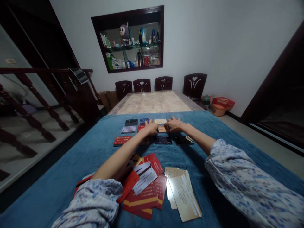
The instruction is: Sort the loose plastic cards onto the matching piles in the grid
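Both my arms reach far forward over a blue cloth (71,164). My left hand (151,127) and my right hand (174,124) rest side by side, fingers curled, on an orange card (162,128) in the middle row of cards laid out flat. Around it lie a cream card (160,121), a dark card (131,122), a blue card (144,120), a pale card (128,129), a red card (122,140) and two dark cards (163,140) in the near row. Whether the fingers pinch the orange card is unclear.
Close to me lies a loose heap of red cards (144,193) and beige cards (181,193). Beyond the cloth the marble table top (153,103) runs to several dark chairs (194,83). A wall niche (130,39) holds bottles. A stair railing (47,95) stands left.
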A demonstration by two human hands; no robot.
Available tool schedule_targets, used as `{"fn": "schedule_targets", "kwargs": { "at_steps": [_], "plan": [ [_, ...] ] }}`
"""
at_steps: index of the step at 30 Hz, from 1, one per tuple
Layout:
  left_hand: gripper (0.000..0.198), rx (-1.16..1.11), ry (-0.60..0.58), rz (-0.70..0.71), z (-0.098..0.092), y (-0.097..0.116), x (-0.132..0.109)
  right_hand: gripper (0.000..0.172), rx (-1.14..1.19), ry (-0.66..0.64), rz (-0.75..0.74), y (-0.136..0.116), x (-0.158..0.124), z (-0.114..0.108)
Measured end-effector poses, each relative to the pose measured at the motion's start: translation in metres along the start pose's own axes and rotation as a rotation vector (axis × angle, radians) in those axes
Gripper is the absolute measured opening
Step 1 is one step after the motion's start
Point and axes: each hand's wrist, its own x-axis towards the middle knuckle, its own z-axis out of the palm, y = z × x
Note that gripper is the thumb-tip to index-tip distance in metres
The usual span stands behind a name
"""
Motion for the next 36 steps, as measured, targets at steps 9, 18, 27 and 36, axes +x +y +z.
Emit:
{"fn": "schedule_targets", "kwargs": {
  "at_steps": [9, 18, 27, 36],
  "plan": [
    [0.029, 0.014, -0.047, 0.023, -0.002, 0.000, 0.006, 0.028, 0.000, -0.062, -0.014, -0.002, 0.004, -0.004],
    [0.040, 0.021, -0.033, -0.009, 0.000, 0.004, 0.002, 0.031, -0.021, -0.081, 0.008, -0.005, 0.013, 0.000],
    [0.036, 0.046, 0.027, -0.008, -0.003, 0.008, -0.013, 0.032, -0.043, -0.060, 0.005, -0.006, 0.005, -0.006],
    [0.035, 0.074, 0.124, 0.044, -0.005, 0.012, -0.045, 0.041, -0.094, 0.015, -0.020, -0.010, -0.012, -0.013]
  ]
}}
